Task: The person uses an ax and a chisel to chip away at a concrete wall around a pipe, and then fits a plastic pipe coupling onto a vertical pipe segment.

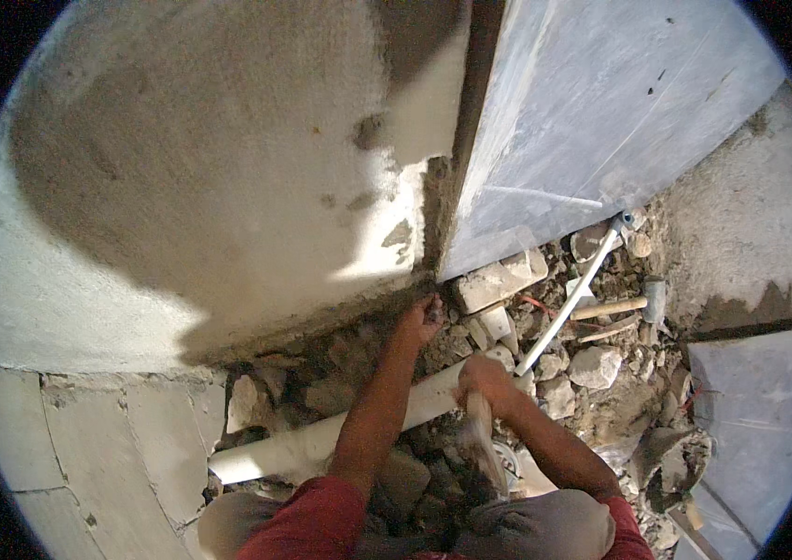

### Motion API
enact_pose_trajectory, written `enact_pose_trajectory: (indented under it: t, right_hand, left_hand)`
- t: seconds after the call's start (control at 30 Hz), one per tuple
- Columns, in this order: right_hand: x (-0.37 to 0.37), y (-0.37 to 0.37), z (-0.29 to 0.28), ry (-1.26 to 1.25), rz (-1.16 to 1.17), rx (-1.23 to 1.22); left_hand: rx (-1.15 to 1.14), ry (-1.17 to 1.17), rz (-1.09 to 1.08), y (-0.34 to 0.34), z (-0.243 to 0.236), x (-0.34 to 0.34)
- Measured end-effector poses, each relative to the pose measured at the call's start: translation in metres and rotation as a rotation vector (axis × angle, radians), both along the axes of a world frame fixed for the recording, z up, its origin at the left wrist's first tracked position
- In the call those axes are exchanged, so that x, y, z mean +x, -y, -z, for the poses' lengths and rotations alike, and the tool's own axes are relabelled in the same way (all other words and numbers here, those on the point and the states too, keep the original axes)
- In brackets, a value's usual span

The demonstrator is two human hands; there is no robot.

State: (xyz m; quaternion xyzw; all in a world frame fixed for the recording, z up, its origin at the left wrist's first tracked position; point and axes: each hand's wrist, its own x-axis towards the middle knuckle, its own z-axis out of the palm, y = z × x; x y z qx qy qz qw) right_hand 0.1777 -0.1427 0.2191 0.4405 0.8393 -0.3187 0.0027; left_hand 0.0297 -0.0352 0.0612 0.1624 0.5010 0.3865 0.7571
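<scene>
My left hand reaches to the base of the plastered wall, beside the pale upright panel. Its fingers curl round something small and dark that I cannot make out. Lower and to the right, my right hand grips a pale wooden handle that runs down between my knees. A thick white pipe lies across the rubble beneath my arms. A thinner white pipe slants up from beside my right hand to a fitting at the panel's lower edge.
Broken stones fill the trench floor. A hammer with a wooden handle lies on the right, near a light block. Pale blocks line the lower left, and another smooth panel stands at the lower right.
</scene>
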Motion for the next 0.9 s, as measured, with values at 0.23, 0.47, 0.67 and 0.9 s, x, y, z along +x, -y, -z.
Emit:
enact_pose_trajectory:
  t: [0.23,0.47,0.67,0.9]
  right_hand:
    - [-0.039,-0.002,-0.005,-0.17,0.376,-0.04]
    - [0.017,-0.02,0.046,0.053,0.436,-0.004]
    - [0.005,0.007,0.004,-0.559,0.195,0.144]
    - [0.001,-0.014,0.039,0.144,0.527,-0.158]
  left_hand:
    - [-0.03,0.167,0.052,-0.027,0.072,-0.058]
    - [0.052,0.011,0.048,-0.022,0.012,0.01]
    - [0.075,-0.048,0.003,-0.013,0.009,0.007]
    - [0.095,-0.057,0.016,-0.026,0.02,-0.003]
